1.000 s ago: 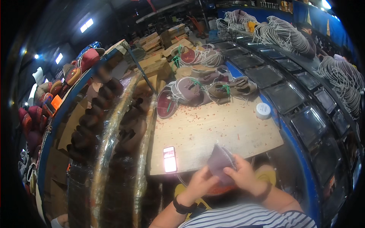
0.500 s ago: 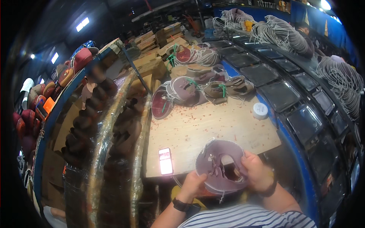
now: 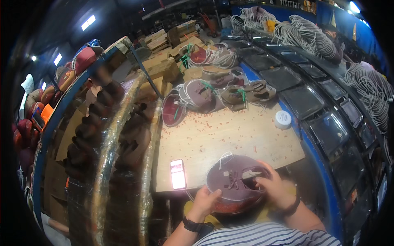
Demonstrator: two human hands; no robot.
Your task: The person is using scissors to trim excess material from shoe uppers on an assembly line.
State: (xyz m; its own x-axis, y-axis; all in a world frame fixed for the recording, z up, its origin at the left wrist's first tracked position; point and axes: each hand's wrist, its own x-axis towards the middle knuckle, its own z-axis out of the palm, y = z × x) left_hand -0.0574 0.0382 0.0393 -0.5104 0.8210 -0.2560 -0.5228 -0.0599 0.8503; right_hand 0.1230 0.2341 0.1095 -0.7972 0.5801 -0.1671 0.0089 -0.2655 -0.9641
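Observation:
A mauve shoe upper (image 3: 222,175) with a lace tied over its tongue is held between my hands at the near edge of the board. My left hand (image 3: 204,201) pinches its lower left edge, thumb on top. On the other side, my right hand (image 3: 279,189) grips around the ankle opening, with the thumb at the opening. Loose white cord (image 3: 225,155) curls from the upper's far rim. Beneath the upper shows a reddish speckled rounded surface (image 3: 236,206); I cannot make out what it is. Left of the upper, a lit phone (image 3: 178,174) lies on the board.
Reddish scraps dot the pale wooden board (image 3: 221,137). Bundled shoe uppers (image 3: 199,95) fill its far side, near a white round tub (image 3: 282,119). A rack of dark trays (image 3: 303,100) runs along the right. Plastic-wrapped rows of dark shoes (image 3: 88,135) stand left.
The shoe upper has turned and tipped, so more of its toe area faces up and the reddish surface shows beneath. My right hand's fingers have shifted over its opening.

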